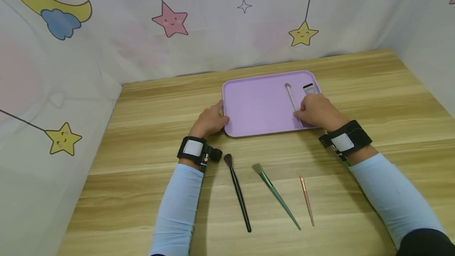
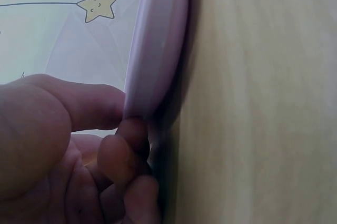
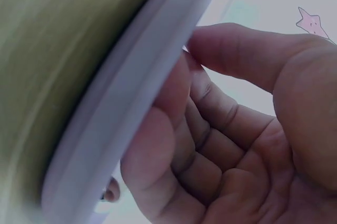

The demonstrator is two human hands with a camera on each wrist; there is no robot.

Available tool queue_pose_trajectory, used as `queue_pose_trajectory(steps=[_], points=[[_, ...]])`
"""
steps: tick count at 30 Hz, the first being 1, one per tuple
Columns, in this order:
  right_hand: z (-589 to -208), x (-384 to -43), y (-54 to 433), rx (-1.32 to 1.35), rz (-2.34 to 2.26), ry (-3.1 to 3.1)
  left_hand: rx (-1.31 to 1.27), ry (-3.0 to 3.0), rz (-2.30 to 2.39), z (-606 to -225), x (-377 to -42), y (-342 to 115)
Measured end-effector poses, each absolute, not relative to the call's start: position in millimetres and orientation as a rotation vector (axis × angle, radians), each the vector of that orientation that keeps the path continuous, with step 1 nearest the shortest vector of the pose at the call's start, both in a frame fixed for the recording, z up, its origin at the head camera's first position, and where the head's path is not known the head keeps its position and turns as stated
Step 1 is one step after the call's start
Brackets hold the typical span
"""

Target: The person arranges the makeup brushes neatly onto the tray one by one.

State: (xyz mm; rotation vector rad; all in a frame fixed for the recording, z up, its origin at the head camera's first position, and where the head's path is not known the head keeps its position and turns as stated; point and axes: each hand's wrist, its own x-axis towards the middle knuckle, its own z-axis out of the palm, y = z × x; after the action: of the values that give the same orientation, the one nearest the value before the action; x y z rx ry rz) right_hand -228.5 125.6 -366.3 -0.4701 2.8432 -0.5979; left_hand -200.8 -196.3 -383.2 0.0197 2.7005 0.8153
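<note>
A lilac tray lies on the wooden table. My left hand grips its left end; the left wrist view shows the thumb on the tray's rim and curled fingers beneath. Over the tray's right part, my right hand pinches the pale handle of a slim makeup brush lying in the tray. Beside it is a flat, black-and-white-tipped makeup brush, its handle hidden under that hand. In the right wrist view, the tray's wall hides what the right hand's fingertips touch.
In front of the tray, a black makeup brush, a green makeup brush and a small copper-coloured makeup brush lie on the table. A white curtain printed with stars hangs behind the table.
</note>
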Motion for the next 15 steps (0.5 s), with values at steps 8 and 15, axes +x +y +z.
queue_pose_trajectory(steps=[8,15], points=[[-367.3,-229.9,123.9,-0.486,-0.605,2.894,0.015,2.703,0.811,-382.5,-200.9,-195.8],[-364.6,-228.4,121.0,-0.533,-0.585,2.938,0.023,2.700,0.822,-382.6,-200.7,-196.2]])
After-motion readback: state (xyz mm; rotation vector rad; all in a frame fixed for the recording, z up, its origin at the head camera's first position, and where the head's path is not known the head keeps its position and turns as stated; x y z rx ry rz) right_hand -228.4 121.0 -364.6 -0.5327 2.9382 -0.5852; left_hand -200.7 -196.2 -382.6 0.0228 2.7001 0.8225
